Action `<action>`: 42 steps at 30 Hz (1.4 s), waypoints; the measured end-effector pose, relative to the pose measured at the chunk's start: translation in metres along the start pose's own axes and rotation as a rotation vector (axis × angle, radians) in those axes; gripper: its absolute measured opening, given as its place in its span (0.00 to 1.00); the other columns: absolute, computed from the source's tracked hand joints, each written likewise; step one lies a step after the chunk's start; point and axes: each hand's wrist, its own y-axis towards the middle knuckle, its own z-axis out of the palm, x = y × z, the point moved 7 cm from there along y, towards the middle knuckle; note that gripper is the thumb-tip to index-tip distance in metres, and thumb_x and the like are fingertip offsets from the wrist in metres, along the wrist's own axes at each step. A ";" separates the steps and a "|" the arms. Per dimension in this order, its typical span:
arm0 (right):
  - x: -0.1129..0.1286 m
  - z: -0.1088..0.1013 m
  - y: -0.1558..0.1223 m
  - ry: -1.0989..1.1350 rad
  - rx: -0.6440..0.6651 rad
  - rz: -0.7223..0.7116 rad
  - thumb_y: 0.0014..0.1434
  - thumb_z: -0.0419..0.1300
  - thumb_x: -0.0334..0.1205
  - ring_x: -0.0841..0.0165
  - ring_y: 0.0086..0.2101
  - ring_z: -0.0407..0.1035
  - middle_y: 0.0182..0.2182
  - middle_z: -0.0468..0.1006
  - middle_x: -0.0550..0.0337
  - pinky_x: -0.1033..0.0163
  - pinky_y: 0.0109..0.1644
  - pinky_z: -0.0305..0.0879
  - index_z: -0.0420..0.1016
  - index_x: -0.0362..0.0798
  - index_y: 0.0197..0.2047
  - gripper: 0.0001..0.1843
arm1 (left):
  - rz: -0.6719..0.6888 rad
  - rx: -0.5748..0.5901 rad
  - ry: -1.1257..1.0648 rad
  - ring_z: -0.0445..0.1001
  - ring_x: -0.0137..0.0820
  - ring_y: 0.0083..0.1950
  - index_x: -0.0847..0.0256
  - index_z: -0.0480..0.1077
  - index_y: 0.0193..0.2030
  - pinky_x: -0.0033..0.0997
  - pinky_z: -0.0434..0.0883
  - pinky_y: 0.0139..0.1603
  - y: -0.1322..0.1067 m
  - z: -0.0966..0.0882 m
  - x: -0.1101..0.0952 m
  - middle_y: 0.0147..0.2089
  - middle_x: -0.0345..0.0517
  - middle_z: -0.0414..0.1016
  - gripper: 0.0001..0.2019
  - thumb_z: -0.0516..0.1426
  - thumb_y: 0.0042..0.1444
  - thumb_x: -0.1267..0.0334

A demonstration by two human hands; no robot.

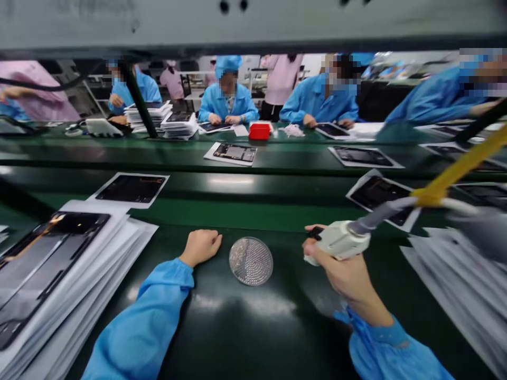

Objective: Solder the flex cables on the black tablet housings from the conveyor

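Note:
My left hand (200, 247) rests on the dark green bench with its fingers curled into a fist, and nothing shows in it. To its right lies a round clear dish (251, 261) with a dimpled bottom; tiny pieces, too small to name, gather in its left part. My right hand (344, 272) is wrapped round an off-white corded electric screwdriver (343, 240), held above the bench to the right of the dish. Its grey cable leads up to the right past a yellow strap (455, 171). The tip of the screwdriver cannot be made out.
At left, an opened tablet (51, 264) lies on a stack of white sheets (106, 274). More white sheets (455, 285) are piled at right. Tablet parts on white sheets (130, 189) line the belt ahead. Co-workers in blue sit opposite, near a red box (259, 131). A beam spans overhead.

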 end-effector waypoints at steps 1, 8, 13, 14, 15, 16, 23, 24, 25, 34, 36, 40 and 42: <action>-0.001 -0.002 0.000 -0.010 -0.035 0.008 0.51 0.71 0.47 0.67 0.30 0.71 0.32 0.77 0.57 0.60 0.35 0.70 0.74 0.46 0.48 0.23 | -0.004 0.005 -0.003 0.75 0.35 0.38 0.60 0.71 0.29 0.29 0.56 0.34 0.000 0.000 0.000 0.33 0.47 0.78 0.21 0.47 0.69 0.54; 0.001 0.001 -0.007 -0.109 -0.113 0.063 0.49 0.73 0.45 0.66 0.27 0.72 0.26 0.76 0.60 0.60 0.32 0.70 0.77 0.49 0.43 0.20 | 0.006 -0.019 -0.030 0.76 0.35 0.37 0.60 0.72 0.28 0.30 0.54 0.32 0.000 -0.003 -0.006 0.32 0.47 0.78 0.21 0.48 0.68 0.55; 0.008 0.006 -0.013 -0.055 -0.122 0.063 0.50 0.72 0.43 0.65 0.27 0.72 0.24 0.75 0.62 0.57 0.35 0.72 0.77 0.49 0.42 0.17 | 0.032 -0.029 -0.065 0.76 0.35 0.37 0.60 0.73 0.28 0.30 0.56 0.33 -0.001 -0.003 -0.010 0.32 0.47 0.78 0.21 0.49 0.68 0.55; 0.011 0.009 -0.015 -0.027 -0.122 0.053 0.50 0.72 0.41 0.66 0.27 0.72 0.23 0.75 0.63 0.56 0.38 0.73 0.77 0.49 0.42 0.16 | 0.036 -0.030 -0.074 0.76 0.36 0.36 0.60 0.73 0.28 0.30 0.56 0.33 -0.001 -0.002 -0.011 0.32 0.47 0.78 0.20 0.49 0.68 0.56; 0.014 0.012 -0.016 0.007 -0.121 0.040 0.50 0.72 0.40 0.67 0.27 0.72 0.23 0.75 0.63 0.54 0.41 0.74 0.76 0.49 0.42 0.15 | 0.041 -0.031 -0.083 0.76 0.36 0.36 0.60 0.73 0.28 0.30 0.56 0.33 -0.001 -0.002 -0.012 0.32 0.47 0.78 0.20 0.49 0.68 0.56; 0.019 0.018 -0.018 0.047 -0.110 0.026 0.51 0.71 0.38 0.67 0.27 0.72 0.23 0.74 0.64 0.53 0.44 0.74 0.76 0.50 0.42 0.15 | 0.045 -0.033 -0.092 0.76 0.36 0.36 0.61 0.73 0.28 0.30 0.57 0.33 0.000 -0.002 -0.013 0.32 0.47 0.78 0.20 0.49 0.68 0.56; 0.034 0.090 -0.031 0.203 0.082 0.020 0.56 0.67 0.34 0.66 0.33 0.73 0.29 0.76 0.60 0.54 0.43 0.73 0.76 0.52 0.44 0.11 | 0.077 -0.056 -0.137 0.76 0.36 0.35 0.62 0.73 0.28 0.31 0.56 0.32 -0.001 -0.002 -0.017 0.31 0.48 0.78 0.21 0.47 0.67 0.58; 0.033 0.099 -0.033 0.212 0.104 0.033 0.57 0.67 0.35 0.66 0.33 0.73 0.29 0.75 0.60 0.54 0.42 0.73 0.76 0.52 0.44 0.11 | 0.082 -0.060 -0.143 0.76 0.36 0.34 0.62 0.73 0.27 0.31 0.56 0.31 -0.001 -0.003 -0.018 0.31 0.48 0.78 0.21 0.47 0.67 0.59; 0.030 0.106 -0.034 0.217 0.118 0.048 0.57 0.67 0.35 0.66 0.33 0.73 0.29 0.75 0.60 0.54 0.41 0.73 0.77 0.52 0.44 0.11 | 0.087 -0.062 -0.150 0.76 0.36 0.34 0.62 0.73 0.27 0.31 0.56 0.31 -0.002 -0.003 -0.018 0.31 0.48 0.78 0.21 0.47 0.67 0.59; 0.020 0.125 -0.045 0.190 0.194 0.096 0.60 0.65 0.34 0.67 0.29 0.72 0.27 0.76 0.61 0.52 0.40 0.75 0.77 0.52 0.44 0.08 | 0.119 -0.092 -0.212 0.74 0.34 0.31 0.62 0.73 0.27 0.30 0.57 0.30 -0.001 -0.004 -0.024 0.28 0.46 0.76 0.19 0.48 0.65 0.61; 0.020 0.126 -0.045 0.191 0.195 0.080 0.59 0.65 0.33 0.68 0.29 0.71 0.27 0.75 0.61 0.52 0.40 0.75 0.78 0.52 0.44 0.09 | 0.119 -0.087 -0.210 0.74 0.34 0.31 0.62 0.72 0.27 0.31 0.56 0.29 -0.001 -0.005 -0.025 0.28 0.45 0.76 0.19 0.48 0.65 0.61; 0.016 0.128 -0.044 0.184 0.187 0.096 0.59 0.65 0.33 0.67 0.29 0.71 0.26 0.75 0.61 0.54 0.38 0.73 0.77 0.52 0.43 0.09 | 0.117 -0.081 -0.214 0.74 0.34 0.31 0.62 0.72 0.27 0.30 0.55 0.29 0.000 -0.006 -0.026 0.28 0.45 0.76 0.18 0.48 0.65 0.62; 0.014 0.128 -0.043 0.181 0.186 0.110 0.59 0.65 0.33 0.67 0.29 0.71 0.27 0.75 0.61 0.54 0.37 0.72 0.77 0.52 0.43 0.08 | 0.117 -0.078 -0.218 0.74 0.34 0.31 0.62 0.72 0.27 0.30 0.55 0.29 0.000 -0.006 -0.026 0.28 0.45 0.76 0.18 0.48 0.65 0.62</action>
